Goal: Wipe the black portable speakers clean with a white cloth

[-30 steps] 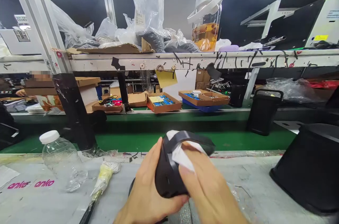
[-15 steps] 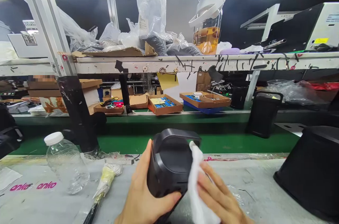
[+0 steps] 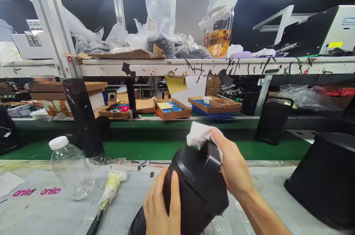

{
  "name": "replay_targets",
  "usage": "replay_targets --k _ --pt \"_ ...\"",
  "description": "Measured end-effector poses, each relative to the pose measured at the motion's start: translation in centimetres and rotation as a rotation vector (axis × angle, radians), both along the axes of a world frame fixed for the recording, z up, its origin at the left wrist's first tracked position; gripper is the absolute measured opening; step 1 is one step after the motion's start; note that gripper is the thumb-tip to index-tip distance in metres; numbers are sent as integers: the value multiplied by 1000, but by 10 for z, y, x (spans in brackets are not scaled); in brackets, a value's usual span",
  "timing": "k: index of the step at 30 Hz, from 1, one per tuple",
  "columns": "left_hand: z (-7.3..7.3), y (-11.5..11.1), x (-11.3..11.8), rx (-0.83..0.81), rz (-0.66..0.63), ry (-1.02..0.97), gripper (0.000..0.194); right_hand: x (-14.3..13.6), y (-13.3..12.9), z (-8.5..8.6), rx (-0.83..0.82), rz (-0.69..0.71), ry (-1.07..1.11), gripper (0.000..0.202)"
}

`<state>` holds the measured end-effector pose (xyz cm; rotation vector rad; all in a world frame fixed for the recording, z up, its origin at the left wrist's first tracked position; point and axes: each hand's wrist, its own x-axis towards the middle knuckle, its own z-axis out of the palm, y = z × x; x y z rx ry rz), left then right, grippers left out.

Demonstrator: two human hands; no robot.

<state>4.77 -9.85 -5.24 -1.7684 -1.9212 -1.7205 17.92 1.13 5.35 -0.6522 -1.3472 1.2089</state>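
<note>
A black portable speaker [image 3: 198, 187] with a carrying handle is tilted in front of me over the bench. My left hand [image 3: 163, 205] grips its side, fingers laid along the casing. A white cloth [image 3: 201, 135] is pinched in my right hand [image 3: 234, 164], which presses it round the speaker's handle [image 3: 213, 155]. Part of the cloth sticks out beyond the handle to the left. The speaker's lower end runs down behind my left hand, partly hidden.
A clear plastic bottle [image 3: 70, 170] and a brush-like tool with a wrapped head [image 3: 112, 187] lie at left. A large black tapered object [image 3: 321, 179] stands at right. Across the green belt [image 3: 133, 146] are another black speaker [image 3: 274, 120] and cardboard trays [image 3: 173, 111].
The speaker has tipped over and turned. My right hand moved up with the cloth from the speaker's side to its handle, and my left hand shifted its hold on the casing.
</note>
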Motion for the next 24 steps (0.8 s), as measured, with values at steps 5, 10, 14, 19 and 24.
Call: replay_targets --k 5,10,14,19,24 --pt "23 8 -16 -82 -228 -166 94 -6 30 -4 20 167 -17 43" --pt "26 12 -5 -106 -319 -64 107 8 30 0 12 180 -72 48" --pt "19 21 4 33 -155 163 124 30 26 25 126 -28 -70 47" --pt "11 41 3 179 -27 354 104 20 -12 28 793 -259 -618 33" --pt "4 44 -9 212 -23 273 79 2 -35 -17 1469 -410 -851 37"
